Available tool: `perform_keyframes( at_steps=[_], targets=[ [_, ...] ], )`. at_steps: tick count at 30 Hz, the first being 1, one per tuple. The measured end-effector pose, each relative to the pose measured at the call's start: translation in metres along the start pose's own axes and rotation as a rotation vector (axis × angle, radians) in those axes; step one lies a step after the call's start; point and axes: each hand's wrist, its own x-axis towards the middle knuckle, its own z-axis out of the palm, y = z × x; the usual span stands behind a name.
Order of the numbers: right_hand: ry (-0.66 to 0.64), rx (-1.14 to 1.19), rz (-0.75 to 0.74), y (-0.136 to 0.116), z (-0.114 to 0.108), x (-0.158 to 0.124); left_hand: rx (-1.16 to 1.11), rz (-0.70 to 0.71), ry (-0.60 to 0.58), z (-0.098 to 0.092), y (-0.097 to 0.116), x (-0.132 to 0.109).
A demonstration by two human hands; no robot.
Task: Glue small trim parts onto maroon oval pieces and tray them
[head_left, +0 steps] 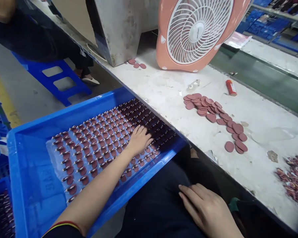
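My left hand [139, 140] reaches over the blue tray [34, 185], fingers spread above or lightly on the rows of small parts; nothing shows in its grip. Those parts are reddish-brown discs [83, 171] with little dark and light pieces on them, laid out on a translucent sheet [55, 158]. My right hand [203, 205] rests on my dark-clothed thigh, fingers stretched out and holding nothing. On the white table [159, 89], to the right of the tray, lies a loose pile of bare discs [208, 107].
An orange fan [196, 33] stands on the table beside a metal box [124, 29]. A red lighter [230, 88] and a heap of small dark-red pieces [295, 178] lie farther right. A seated person [39, 36] is at upper left on a blue stool [62, 77].
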Motion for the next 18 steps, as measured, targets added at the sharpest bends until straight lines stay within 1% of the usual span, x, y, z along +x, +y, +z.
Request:
perform_keyframes(
  at_steps=[3,6,14,18],
  targets=[
    [0.000,-0.003,0.005,-0.001,-0.001,0.000,0.009,0.005,0.001,0.006,0.002,0.010],
    [-0.007,-0.002,0.007,-0.002,-0.001,-0.001,0.015,0.011,-0.006,0.009,0.001,0.012],
    [-0.019,0.010,0.018,-0.001,0.000,0.001,0.017,0.015,-0.038,0.010,0.001,0.012],
    [-0.041,0.034,0.020,0.000,0.002,-0.001,-0.001,0.006,-0.038,0.010,0.003,0.018]
  ],
)
